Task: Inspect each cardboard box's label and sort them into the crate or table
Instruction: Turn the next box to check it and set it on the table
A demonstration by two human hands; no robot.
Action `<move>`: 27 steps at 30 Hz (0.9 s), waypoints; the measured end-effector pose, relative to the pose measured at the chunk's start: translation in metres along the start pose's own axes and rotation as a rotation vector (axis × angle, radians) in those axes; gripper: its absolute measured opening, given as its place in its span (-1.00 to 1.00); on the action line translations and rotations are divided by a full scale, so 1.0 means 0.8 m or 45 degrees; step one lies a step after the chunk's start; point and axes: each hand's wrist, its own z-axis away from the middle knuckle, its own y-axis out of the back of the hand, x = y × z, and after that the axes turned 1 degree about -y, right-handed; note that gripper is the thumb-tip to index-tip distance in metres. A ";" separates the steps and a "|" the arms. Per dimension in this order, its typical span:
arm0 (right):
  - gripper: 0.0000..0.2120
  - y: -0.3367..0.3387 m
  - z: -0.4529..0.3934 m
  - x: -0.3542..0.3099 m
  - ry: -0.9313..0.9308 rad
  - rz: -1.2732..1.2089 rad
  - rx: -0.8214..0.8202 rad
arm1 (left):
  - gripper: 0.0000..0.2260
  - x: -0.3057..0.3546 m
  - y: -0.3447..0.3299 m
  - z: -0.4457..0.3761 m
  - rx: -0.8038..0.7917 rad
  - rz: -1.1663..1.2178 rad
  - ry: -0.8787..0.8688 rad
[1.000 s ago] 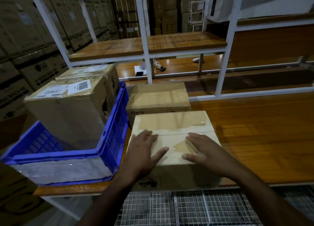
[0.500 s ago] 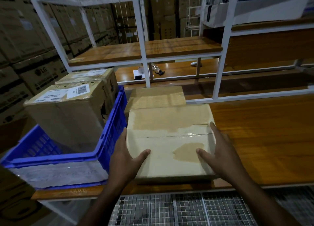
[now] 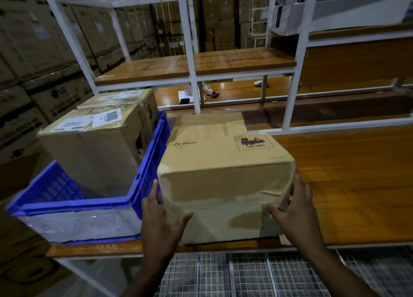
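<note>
Warehouse shot, dim, cartons stacked all round, white shelving with wooden boards, and a wooden table (image 3: 346, 185) up front where the sorting happens.

Starting at the fingers: the left hand (image 3: 159, 220) has its fingers flat up the left side of the box (image 3: 225, 176) with the thumb hooked across the near face, and the right hand (image 3: 295, 214) mirrors that on the right side. So both are clamped on it, palms squeezing in, not curled tight. The box looks tipped up on its near bottom edge at the table's front, just beside the blue crate (image 3: 143, 185). The face turned up shows a PICO logo and a red-bordered UN 3481 mark (image 3: 253, 142), so I'd say this is the label check in progress.

Progress-wise: two boxes with white shipping labels (image 3: 107, 116) already sit in the crate, the near one (image 3: 93, 149) and one behind it (image 3: 125, 99). Another brown box (image 3: 207, 122) sits on the table behind the held one. The held box isn't sorted yet, so that's what's left as far as I can see.
</note>
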 end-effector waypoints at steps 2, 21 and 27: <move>0.00 -0.006 0.002 0.006 0.010 0.038 -0.001 | 0.11 -0.005 0.000 0.004 -0.048 -0.047 0.017; -0.23 -0.006 -0.024 -0.070 0.590 0.618 0.043 | -0.28 0.061 -0.007 -0.044 -0.098 -0.606 -0.718; -0.27 -0.014 -0.023 -0.069 0.561 0.654 0.032 | -0.40 0.052 -0.015 -0.043 0.000 -0.493 -0.725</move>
